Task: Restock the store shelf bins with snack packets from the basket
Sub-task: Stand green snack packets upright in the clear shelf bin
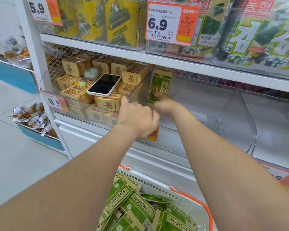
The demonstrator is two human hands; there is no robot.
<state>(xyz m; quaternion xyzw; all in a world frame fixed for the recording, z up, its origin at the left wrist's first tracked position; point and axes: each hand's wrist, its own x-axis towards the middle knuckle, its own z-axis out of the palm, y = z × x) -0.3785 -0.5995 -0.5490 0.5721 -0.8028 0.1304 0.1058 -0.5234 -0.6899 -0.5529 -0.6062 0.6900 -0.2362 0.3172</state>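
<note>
A green and tan sunflower-seed packet (160, 85) stands upright at the left end of a clear shelf bin (207, 104), against the clear divider (140, 90). My right hand (165, 102) reaches into the bin and its fingers hold the packet's lower part. My left hand (137, 117) grips the bin's front edge where the divider meets it. Below, a white basket with orange handles (187, 194) holds several more of the same green packets (132, 207).
The bin to the left holds tan cake packets (107, 100), with a white phone (104, 85) and a round green charm lying on them. Seaweed packs (257, 30) fill the shelf above. Another clear bin (270, 122) lies to the right. Bagged snacks (33, 119) sit at the left.
</note>
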